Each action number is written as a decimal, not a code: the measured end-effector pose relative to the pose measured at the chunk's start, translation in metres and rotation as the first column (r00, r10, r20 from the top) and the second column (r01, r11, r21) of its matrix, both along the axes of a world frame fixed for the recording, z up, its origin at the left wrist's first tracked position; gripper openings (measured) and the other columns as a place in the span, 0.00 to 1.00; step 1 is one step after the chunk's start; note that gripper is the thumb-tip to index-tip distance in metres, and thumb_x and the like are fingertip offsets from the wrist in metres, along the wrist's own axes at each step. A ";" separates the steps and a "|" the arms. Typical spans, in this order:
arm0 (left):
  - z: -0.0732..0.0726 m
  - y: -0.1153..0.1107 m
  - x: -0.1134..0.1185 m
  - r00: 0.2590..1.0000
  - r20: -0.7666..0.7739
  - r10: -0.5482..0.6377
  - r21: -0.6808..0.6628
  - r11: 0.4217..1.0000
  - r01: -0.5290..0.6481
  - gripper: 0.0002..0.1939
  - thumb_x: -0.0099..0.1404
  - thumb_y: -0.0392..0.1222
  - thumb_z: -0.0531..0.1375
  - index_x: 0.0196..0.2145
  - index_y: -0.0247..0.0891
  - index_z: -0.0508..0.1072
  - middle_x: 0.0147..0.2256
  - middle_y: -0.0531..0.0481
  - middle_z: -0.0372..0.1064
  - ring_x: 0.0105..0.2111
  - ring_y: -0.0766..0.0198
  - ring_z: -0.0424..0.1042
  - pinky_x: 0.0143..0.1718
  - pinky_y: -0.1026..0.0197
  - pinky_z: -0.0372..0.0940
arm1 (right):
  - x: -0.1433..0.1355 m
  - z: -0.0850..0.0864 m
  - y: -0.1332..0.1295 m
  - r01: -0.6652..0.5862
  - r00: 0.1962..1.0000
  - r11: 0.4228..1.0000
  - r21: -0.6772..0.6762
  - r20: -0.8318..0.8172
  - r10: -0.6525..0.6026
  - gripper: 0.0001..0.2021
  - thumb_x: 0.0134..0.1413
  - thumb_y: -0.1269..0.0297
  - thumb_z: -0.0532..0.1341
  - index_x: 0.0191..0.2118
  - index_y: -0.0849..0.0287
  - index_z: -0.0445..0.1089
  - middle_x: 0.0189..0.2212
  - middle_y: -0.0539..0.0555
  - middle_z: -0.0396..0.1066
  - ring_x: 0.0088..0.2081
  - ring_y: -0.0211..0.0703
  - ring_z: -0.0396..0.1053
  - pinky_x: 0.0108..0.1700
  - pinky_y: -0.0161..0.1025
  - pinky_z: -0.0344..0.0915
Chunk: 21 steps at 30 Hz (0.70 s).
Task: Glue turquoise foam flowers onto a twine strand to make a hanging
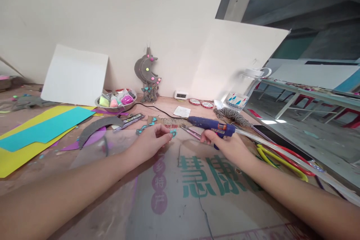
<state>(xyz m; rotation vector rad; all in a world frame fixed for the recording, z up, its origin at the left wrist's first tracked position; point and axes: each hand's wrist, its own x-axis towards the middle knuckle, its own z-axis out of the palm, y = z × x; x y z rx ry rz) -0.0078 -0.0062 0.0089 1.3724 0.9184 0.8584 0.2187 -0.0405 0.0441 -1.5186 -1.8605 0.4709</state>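
Observation:
My left hand (154,140) pinches a small teal and grey piece (173,132) between thumb and fingertips, above the printed plastic sheet (168,217). Behind its knuckles lie more teal and grey pieces (146,125), partly hidden by the hand. My right hand (222,144) is wrapped round the handle of a blue glue gun (208,123), its nozzle pointing left. A long clear glue stick (270,144) sticks out of the gun's back end. Scissors or pliers with pink handles (191,132) lie under the gun, partly covered.
A grey moon ornament (146,70) hangs against the white board. Nearby are a metal bowl of coloured clay (116,108), a small clock (180,95), grey yarn (232,116) and a clear plastic jug (239,92). Yellow-handled pliers (281,161) and a phone (281,140) lie right; teal card (47,129) lies left.

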 end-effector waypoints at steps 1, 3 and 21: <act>0.000 0.000 0.000 1.000 -0.009 -0.001 0.003 1.000 0.001 0.15 0.55 0.52 0.59 0.28 0.39 0.60 0.20 0.58 0.58 0.16 0.73 0.56 0.15 0.70 0.52 | 0.001 0.006 0.000 -0.027 1.000 0.999 0.026 -0.009 0.027 0.19 0.55 0.52 0.50 0.26 0.59 0.70 0.26 0.52 0.70 0.29 0.39 0.66 0.31 0.35 0.63; 0.001 -0.001 -0.001 1.000 -0.028 -0.001 0.020 1.000 0.001 0.15 0.55 0.51 0.59 0.28 0.39 0.60 0.19 0.58 0.57 0.16 0.73 0.55 0.15 0.71 0.52 | 0.003 0.019 -0.001 -0.061 0.998 0.996 0.061 -0.004 0.061 0.19 0.56 0.53 0.50 0.29 0.60 0.71 0.27 0.53 0.70 0.29 0.39 0.66 0.32 0.36 0.63; -0.005 0.006 -0.001 0.996 -0.088 0.016 0.124 0.992 -0.005 0.14 0.55 0.50 0.59 0.29 0.36 0.63 0.20 0.57 0.60 0.19 0.73 0.58 0.20 0.69 0.55 | 0.036 -0.018 0.163 0.157 0.938 0.987 -0.044 0.319 -0.135 0.22 0.46 0.49 0.59 0.35 0.67 0.72 0.30 0.59 0.74 0.31 0.46 0.70 0.34 0.38 0.64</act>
